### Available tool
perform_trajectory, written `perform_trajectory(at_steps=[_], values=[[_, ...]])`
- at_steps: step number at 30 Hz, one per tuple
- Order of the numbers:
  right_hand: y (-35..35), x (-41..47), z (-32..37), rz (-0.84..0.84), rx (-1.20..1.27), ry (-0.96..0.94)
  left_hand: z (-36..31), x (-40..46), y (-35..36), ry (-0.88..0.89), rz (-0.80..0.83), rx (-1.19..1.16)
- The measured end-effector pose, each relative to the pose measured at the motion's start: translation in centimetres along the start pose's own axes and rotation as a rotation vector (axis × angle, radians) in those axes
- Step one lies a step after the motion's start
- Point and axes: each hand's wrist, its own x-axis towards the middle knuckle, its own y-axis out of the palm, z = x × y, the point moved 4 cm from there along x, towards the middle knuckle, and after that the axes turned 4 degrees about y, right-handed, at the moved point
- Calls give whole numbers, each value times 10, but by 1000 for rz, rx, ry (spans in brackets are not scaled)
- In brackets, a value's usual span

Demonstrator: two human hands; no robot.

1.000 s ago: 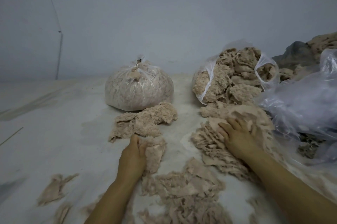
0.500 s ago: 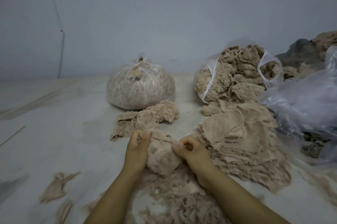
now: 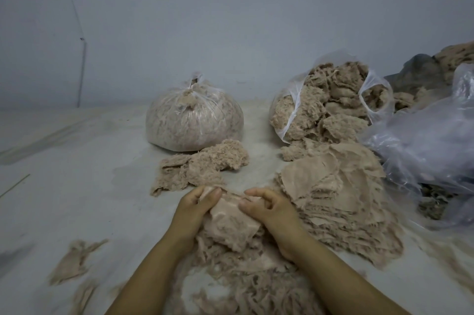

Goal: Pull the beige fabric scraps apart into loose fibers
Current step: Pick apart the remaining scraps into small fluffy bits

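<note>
Left grip (image 3: 198, 208) and right grip (image 3: 266, 208) close together, fingers curled, pinching, both forearms angled inward.

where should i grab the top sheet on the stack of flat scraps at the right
Pinch the frayed near-left edge of the top sheet, coming from the left-front, where the right hand already is. That edge overhangs the stack of flat scraps; the far side sits against the plastic bag.

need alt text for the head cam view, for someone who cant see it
Two bare hands, left hand and right hand, grip one beige fabric scrap between them above loose fibers on a pale floor. A stack of flat scraps lies to the right; behind are a tied bag and an open bag of beige material.
</note>
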Motion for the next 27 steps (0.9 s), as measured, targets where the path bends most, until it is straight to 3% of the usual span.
perform_trajectory(at_steps=[4,8,10,14,17,19,23,25,27], values=[[5,-4,1,52,-85,-72,-1,-5,10,55,63,101],[1,-1,5,-33,-90,-128,-2,2,-3,37,-173,156],[1,0,4,-36,-113,-130,-3,3,-8,10,-208,126],[3,-1,-3,-46,-67,-95,-3,-3,2,-62,-24,21],[10,-1,-7,-14,-35,-104,1,-6,14,-61,142,265],[10,0,-6,-74,-114,-156,3,-9,20,-26,168,320],[-1,-1,2,-271,-331,-298,6,-6,13,-188,-20,-151],[8,-2,-2,-163,-365,-177,5,-5,10,-205,-59,-264],[18,-4,-9,-31,-221,-41,1,-6,14,-176,-5,-216]])
